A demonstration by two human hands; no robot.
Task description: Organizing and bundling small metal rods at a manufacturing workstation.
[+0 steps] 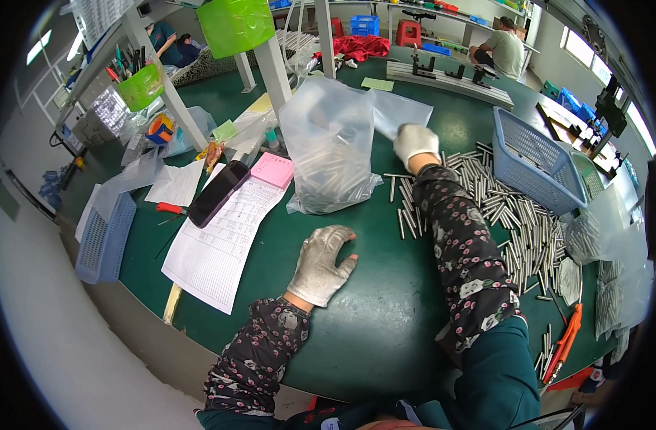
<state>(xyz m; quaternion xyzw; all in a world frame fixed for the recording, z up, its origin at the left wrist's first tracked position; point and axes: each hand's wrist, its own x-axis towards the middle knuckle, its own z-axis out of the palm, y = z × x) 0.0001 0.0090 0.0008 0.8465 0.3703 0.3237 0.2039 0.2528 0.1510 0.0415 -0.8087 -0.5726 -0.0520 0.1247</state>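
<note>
My left hand (321, 266), in a greyish glove with bare fingertips, rests on the green table (371, 294) with thumb and fingers apart, holding nothing. Reaching far forward, my right hand (416, 143) wears a white glove and is closed at the loose, spread edge of a clear plastic bag (321, 143). Its fingertips are hidden on the far side. That bag stands upright left of the hand, with metal pins inside its lower part. Many loose metal pins (528, 222) lie heaped beside and beyond my right forearm; a few lie apart near the sleeve.
A blue basket (539, 161) stands behind the pins, with filled bags (618, 287) at right. Orange-handled pliers (566, 342) lie near the front edge. Leftward are a phone (218, 193), papers (220, 244), pink notes (272, 170) and another basket (107, 236). Shelf posts (273, 75) rise behind.
</note>
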